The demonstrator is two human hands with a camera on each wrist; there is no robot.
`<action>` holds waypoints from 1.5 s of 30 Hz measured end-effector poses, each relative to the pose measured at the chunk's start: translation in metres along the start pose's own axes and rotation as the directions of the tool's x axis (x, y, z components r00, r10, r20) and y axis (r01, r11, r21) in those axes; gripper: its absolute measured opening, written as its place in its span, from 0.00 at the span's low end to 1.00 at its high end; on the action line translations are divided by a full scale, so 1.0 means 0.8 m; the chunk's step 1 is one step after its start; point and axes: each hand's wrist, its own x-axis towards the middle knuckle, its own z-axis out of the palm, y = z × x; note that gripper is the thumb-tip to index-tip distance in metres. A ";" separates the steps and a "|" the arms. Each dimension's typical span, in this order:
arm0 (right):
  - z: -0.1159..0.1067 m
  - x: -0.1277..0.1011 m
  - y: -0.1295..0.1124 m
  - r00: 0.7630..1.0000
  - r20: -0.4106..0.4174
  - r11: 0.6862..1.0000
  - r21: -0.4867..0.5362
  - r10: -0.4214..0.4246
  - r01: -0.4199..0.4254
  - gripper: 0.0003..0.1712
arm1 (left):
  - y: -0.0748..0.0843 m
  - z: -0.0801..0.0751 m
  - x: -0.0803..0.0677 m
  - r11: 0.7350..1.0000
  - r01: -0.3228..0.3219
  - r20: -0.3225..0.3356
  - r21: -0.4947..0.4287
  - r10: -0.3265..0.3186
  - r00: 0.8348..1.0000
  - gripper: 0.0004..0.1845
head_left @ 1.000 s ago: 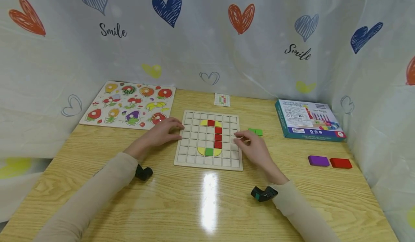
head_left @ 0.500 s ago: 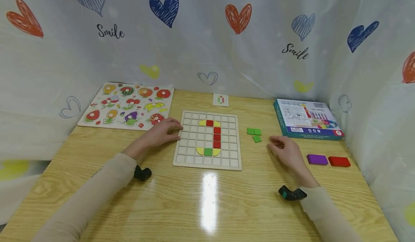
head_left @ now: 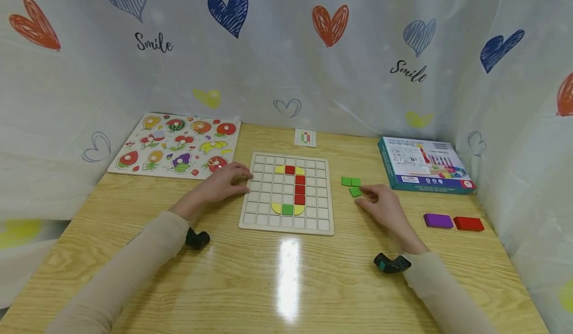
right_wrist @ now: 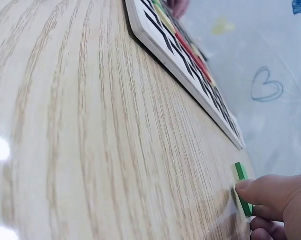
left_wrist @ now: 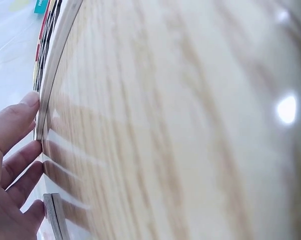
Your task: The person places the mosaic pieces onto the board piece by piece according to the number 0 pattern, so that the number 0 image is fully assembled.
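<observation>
From the head view I see my right hand touching a flat green square tile on the table just right of the grid board, which holds red, yellow and green pieces; my left hand rests relaxed against its left edge. The left wrist view shows fingers straight against the board's rim. The right wrist view shows a fingertip pressing the tile.
</observation>
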 end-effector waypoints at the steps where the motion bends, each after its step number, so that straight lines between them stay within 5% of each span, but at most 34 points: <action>1: 0.001 0.001 -0.002 1.000 -0.001 1.000 0.000 0.000 0.000 0.25 | 0.000 0.000 0.000 1.000 0.000 0.000 -0.001 0.000 1.000 0.19; 20: 0.007 0.014 -0.009 0.999 -0.013 0.999 -0.023 -0.041 0.041 0.14 | 0.006 0.000 -0.002 1.000 -0.002 -0.006 0.013 0.002 1.000 0.19; 45: 0.009 0.019 -0.027 1.000 0.029 0.997 0.074 -0.004 0.002 0.18 | 0.005 -0.003 -0.003 1.000 -0.002 -0.009 -0.009 0.002 1.000 0.19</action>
